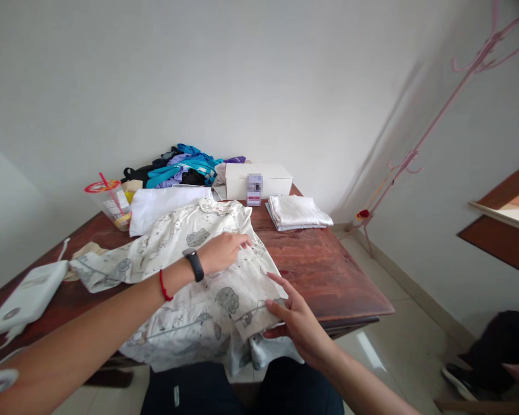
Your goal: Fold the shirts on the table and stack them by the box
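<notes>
A white long-sleeved shirt (190,291) with grey cartoon prints lies spread on the table, its lower part hanging over the front edge. One sleeve reaches out to the left, while the other is folded down across the front. My left hand (225,251), with a dark watch and a red cord at the wrist, rests on the upper part of the shirt, fingertips curled on the cloth at the folded sleeve. Near the cuff of that sleeve, my right hand (300,323) has the fabric between its fingers, the index finger stretched along the edge.
The reddish-brown wooden table (328,271) holds folded white cloth (300,211), a white box (277,176) with a phone (254,190) before it, piled clothes (185,167), a plastic cup (115,207) and a white power bank (28,297). A pink coat rack (441,115) stands right; a person's shoe (458,380) shows.
</notes>
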Available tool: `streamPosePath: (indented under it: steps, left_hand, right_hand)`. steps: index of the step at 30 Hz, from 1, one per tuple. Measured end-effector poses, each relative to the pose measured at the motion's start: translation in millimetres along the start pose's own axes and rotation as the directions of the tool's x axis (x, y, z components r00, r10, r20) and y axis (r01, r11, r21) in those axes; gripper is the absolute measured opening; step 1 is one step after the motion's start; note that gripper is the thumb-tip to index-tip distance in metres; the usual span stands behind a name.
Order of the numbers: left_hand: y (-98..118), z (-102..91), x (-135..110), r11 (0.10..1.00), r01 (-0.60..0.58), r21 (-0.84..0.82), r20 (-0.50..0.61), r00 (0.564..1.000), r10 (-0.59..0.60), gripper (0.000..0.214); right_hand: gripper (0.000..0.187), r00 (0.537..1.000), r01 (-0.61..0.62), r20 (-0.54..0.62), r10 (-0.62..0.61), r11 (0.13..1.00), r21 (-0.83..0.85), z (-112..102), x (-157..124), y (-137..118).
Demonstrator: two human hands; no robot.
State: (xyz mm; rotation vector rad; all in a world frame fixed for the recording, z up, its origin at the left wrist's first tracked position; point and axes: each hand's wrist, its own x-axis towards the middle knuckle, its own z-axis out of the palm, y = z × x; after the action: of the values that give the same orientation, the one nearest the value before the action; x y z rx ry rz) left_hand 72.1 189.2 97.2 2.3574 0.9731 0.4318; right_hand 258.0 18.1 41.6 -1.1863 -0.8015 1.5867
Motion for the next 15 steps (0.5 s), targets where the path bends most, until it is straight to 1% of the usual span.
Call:
streamPosePath:
  steps: [1, 2, 4, 6, 8, 11, 13, 15]
  left_hand:
    - [-15.0, -8.9, 13.7, 0.989, 0.009, 0.15, -0.011, 1.0, -0.007, 0.04]
    - [-30.1, -17.0, 27.9, 0.973, 0.012, 0.233, 0.001, 1.0, -0.012, 0.047]
    - [-57.6, -29.8, 56.1, 0.967, 0.003, 0.256, 0.037, 0.999, -0.013, 0.054]
    - [-79.7, -36.8, 82.0, 0.969, 0.012, 0.247, 0.054, 0.998, -0.026, 0.053]
    - [-96.2, -38.2, 105.8, 0.969, 0.056, 0.24, 0.032, 0.997, -0.065, 0.047]
    - [-112.4, -33.0, 139.7, 0.958, 0.187, 0.217, -0.059, 0.982, -0.178, 0.04]
    - [-118.5, -27.1, 161.2, 0.939, 0.286, 0.19, -0.119, 0.956, -0.268, 0.049]
    - [-122.2, -20.8, 180.5, 0.92, 0.358, 0.156, -0.151, 0.93, -0.336, 0.059]
  right_hand:
    - [0.075, 1.0, 0.016, 0.003, -0.016, 1.0, -0.025, -0.9, -1.8, 1.3]
    - [0.065, 0.999, 0.035, -0.001, -0.036, 0.998, -0.059, -2.0, -4.0, 2.0]
    - [0.054, 0.997, 0.076, -0.022, -0.08, 0.988, -0.132, -5.3, -9.6, 1.9]
    - [0.053, 0.995, 0.093, -0.025, -0.1, 0.977, -0.193, -10.7, -16.3, 1.6]
    - [0.053, 0.996, 0.087, -0.006, -0.091, 0.962, -0.259, -17.3, -22.2, 4.0]
    - [0.053, 0.996, 0.084, 0.033, -0.077, 0.909, -0.408, -26.0, -25.8, 15.7]
    - [0.053, 0.995, 0.094, 0.07, -0.068, 0.86, -0.502, -29.6, -24.5, 26.0]
    - [0.053, 0.994, 0.1, 0.096, -0.056, 0.826, -0.555, -31.5, -22.0, 34.0]
